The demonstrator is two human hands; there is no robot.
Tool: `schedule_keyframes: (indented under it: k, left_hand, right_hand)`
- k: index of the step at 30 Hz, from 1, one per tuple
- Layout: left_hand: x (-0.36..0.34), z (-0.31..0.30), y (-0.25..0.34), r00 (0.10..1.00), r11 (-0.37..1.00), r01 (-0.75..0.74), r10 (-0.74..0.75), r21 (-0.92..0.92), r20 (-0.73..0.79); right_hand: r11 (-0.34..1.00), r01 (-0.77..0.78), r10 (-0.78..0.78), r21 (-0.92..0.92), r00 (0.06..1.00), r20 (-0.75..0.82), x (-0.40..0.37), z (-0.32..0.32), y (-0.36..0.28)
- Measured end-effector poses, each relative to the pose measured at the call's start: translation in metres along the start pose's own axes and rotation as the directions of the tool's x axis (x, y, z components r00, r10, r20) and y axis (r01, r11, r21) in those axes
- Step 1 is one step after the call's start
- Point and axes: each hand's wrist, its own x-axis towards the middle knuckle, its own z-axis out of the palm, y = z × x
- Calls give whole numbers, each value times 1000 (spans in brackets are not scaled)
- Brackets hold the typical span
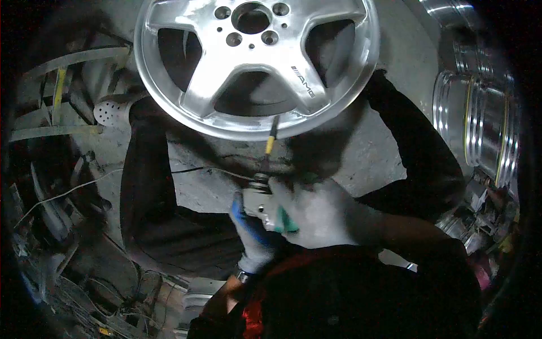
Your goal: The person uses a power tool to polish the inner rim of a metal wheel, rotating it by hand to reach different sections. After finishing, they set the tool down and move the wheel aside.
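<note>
A polished alloy wheel (262, 65) with an AMG mark on one spoke fills the top of the view. Below it, my gloved left hand (254, 234), blue on the palm side, grips a power tool (258, 204) with a grey metal head and a green part. My right hand (330, 214), in a whitish glove and blurred, closes round the tool from the other side. Out of the tool's head runs a thin dark rod (271, 144) with a yellow band; its tip overlaps the wheel's lower rim.
Several shiny wheel rims (471, 124) stand along the right side. At left are a metal frame (73, 133) and a thin cable (73, 192) on the floor. My bent legs (149, 186) flank the work; a perforated light shoe (110, 113) shows at left.
</note>
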Motion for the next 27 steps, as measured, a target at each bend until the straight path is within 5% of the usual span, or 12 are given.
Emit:
schedule_keyframes:
  k: [1, 2, 4, 6, 7, 8, 9, 19, 21, 23, 25, 27]
  left_hand:
    - [-8, 25, 17, 996, 957, 66, -78, -282, -34]
    - [-5, 23, 10, 983, 906, 175, -181, -384, 23]
    - [-4, 17, -1, 958, 833, 281, -274, -477, 86]
    - [-12, 10, -5, 996, 950, -89, 91, 301, 7]
    - [-10, 9, 3, 996, 947, -87, 91, 309, 2]
    - [-7, 9, 16, 993, 982, 95, -104, -162, -49]
    - [-4, 6, 25, 955, 766, 234, -296, -599, -5]
    - [-7, 12, 16, 977, 886, 183, -212, -426, -22]
    - [-4, 14, 11, 985, 985, 170, -171, -20, -17]
    - [-4, 7, 11, 978, 983, 179, -181, 31, 104]
    - [-5, 3, 11, 939, 851, 275, -337, -447, -65]
    - [-3, -6, 22, 954, 831, 263, -300, -489, 2]
  right_hand:
    - [1000, 16, -16, 8, 998, -57, -7, -2, 6]
    - [996, 91, -90, -3, 977, -193, -10, 5, 14]
    - [997, 76, -77, -15, 989, -128, -12, 4, 15]
    - [998, 60, -62, -22, 996, -71, -8, -1, 12]
    - [999, 47, -45, -25, 996, 75, 0, -3, 8]
    - [999, 35, -28, -28, 975, 219, 9, -3, 4]
    - [999, 36, -31, -18, 976, 215, 17, -1, 2]
    - [997, 16, -21, 69, 997, 76, -3, 2, 11]
    - [998, 10, -10, -64, 1000, -1, -11, 2, 12]
    - [998, 19, -15, -65, 998, 62, -7, 3, 7]
    - [998, 31, -24, -57, 993, 115, 3, 8, 0]
    - [997, 34, -30, -65, 998, 59, 18, 20, -8]
